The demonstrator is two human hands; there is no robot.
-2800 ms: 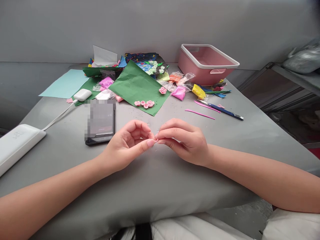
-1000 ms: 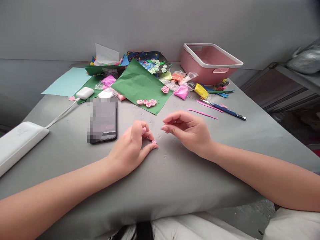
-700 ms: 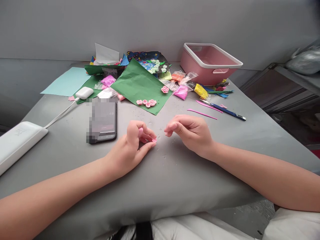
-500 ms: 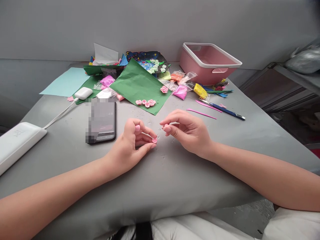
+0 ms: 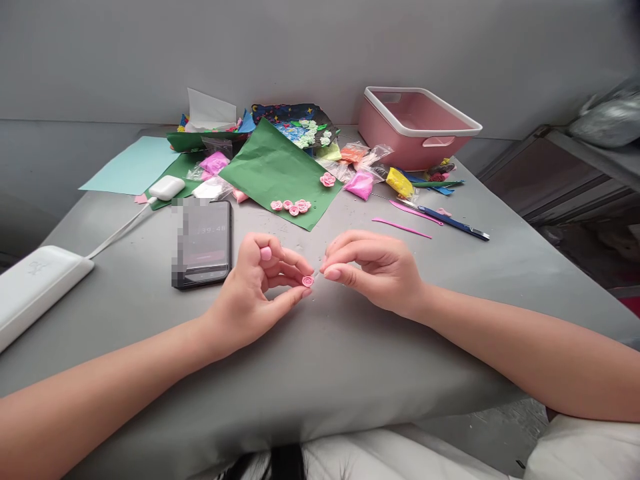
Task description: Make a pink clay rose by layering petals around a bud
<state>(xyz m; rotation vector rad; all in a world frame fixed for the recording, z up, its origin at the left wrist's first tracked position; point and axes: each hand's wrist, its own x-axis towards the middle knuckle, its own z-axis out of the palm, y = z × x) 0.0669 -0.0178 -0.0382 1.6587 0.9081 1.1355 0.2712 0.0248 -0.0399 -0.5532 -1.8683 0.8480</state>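
Observation:
My left hand [image 5: 263, 283] pinches a small pink clay rose [image 5: 308, 281] between thumb and fingertips. A lump of pink clay [image 5: 266, 253] is tucked at its curled index finger. My right hand [image 5: 375, 270] is just right of the rose, thumb and fingers drawn together; whatever is between them is too small to make out. Beyond the hands, several pink clay flowers [image 5: 303, 206] rest on a green sheet [image 5: 275, 163], with one more flower [image 5: 327, 179] near its right corner.
A phone [image 5: 207, 240] lies left of my left hand, near a white power bank [image 5: 37, 283] with a cable. Pink tools [image 5: 401, 228] and blue-handled tweezers [image 5: 463, 227] lie right. Clay bags [image 5: 361, 185] and a pink basket [image 5: 395, 137] stand behind.
My right hand has moved slightly left and down, closer to the rose, and the pink piece at its fingertips no longer shows. My left hand has tilted slightly left.

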